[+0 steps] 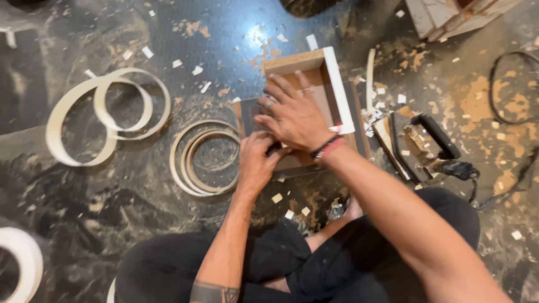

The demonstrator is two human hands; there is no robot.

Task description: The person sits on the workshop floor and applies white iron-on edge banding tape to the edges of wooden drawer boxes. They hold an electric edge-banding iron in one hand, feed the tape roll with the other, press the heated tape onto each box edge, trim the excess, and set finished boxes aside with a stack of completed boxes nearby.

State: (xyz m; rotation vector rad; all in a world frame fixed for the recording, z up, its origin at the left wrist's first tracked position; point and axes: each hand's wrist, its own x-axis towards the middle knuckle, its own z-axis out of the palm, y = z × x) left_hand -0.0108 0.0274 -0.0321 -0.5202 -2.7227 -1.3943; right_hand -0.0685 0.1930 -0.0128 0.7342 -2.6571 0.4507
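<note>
A small open wooden box frame [332, 84] with white edge banding lies on the dark floor in front of me. My right hand [292, 115] is spread flat over it, fingers apart, pressing on its left side; a ring and a dark and red wristband show. My left hand [256, 163] is curled at the frame's near left corner, gripping something small that stays hidden under the fingers. I sit cross-legged in dark trousers.
Coils of white and tan edge banding [106, 112] [206, 156] lie to the left. An old clothes iron [420, 143] with a black handle rests on the right, its cord [508, 90] looping away. White trim scraps and sawdust litter the floor.
</note>
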